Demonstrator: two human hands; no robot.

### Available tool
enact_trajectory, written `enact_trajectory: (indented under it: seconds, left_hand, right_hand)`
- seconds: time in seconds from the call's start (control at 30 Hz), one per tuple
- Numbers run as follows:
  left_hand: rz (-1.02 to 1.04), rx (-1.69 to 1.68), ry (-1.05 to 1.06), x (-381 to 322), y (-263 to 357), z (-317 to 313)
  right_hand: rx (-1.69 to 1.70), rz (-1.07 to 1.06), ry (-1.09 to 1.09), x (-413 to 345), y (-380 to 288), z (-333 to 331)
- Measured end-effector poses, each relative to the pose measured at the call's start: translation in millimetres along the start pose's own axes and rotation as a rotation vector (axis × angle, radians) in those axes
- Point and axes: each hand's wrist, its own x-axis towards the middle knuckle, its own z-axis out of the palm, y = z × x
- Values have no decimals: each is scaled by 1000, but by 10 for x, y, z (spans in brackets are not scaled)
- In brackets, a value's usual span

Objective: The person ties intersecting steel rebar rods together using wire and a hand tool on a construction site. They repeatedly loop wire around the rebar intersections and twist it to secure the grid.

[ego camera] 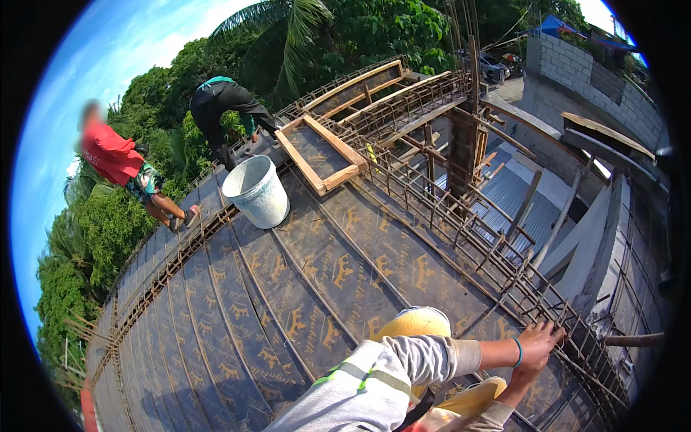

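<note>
Both of my hands are together at a rebar cage point(518, 286) along the right edge of the deck. My left hand point(534, 343), with a teal band at its wrist, reaches over the top bars, its fingers bent at the steel. Below it is my right hand point(526, 375), mostly covered by the other one, so its fingers do not show. Which hand is which is judged from the sleeves and is not certain. Whether either holds a wire or a tool cannot be seen. Rebars point(307, 286) cross the dark printed plywood point(345, 270) beside my yellow shoes point(415, 322).
A white bucket point(259, 197) and a wooden frame point(324, 154) stand on the deck ahead. One person in red point(113, 154) stands at the left; another point(227, 108) bends over behind the bucket. Beyond the cage, the deck drops to metal roofing point(502, 183). Rebars cross the floor.
</note>
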Motion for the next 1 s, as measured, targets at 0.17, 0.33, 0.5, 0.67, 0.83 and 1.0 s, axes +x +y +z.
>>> enact_trajectory:
  seconds: [0.17,0.33,0.5,0.67,0.83,1.0]
  left_hand:
    - [-33,-59,-113,189,42,-313]
    - [-65,-69,-120,182,13,-264]
    - [-17,-121,-48,144,-46,-223]
    - [-17,-141,-43,154,-12,-233]
    - [-19,-156,-52,157,-24,-215]
    - [-35,-157,-47,183,-17,-257]
  right_hand:
    - [-114,-14,7,-71,97,-175]
    - [-154,-28,5,-83,184,-184]
    - [-185,-37,4,-157,233,-147]
    - [-208,-46,7,-154,223,-167]
    - [-223,-52,1,-139,218,-159]
    - [-239,-48,-6,-150,226,-173]
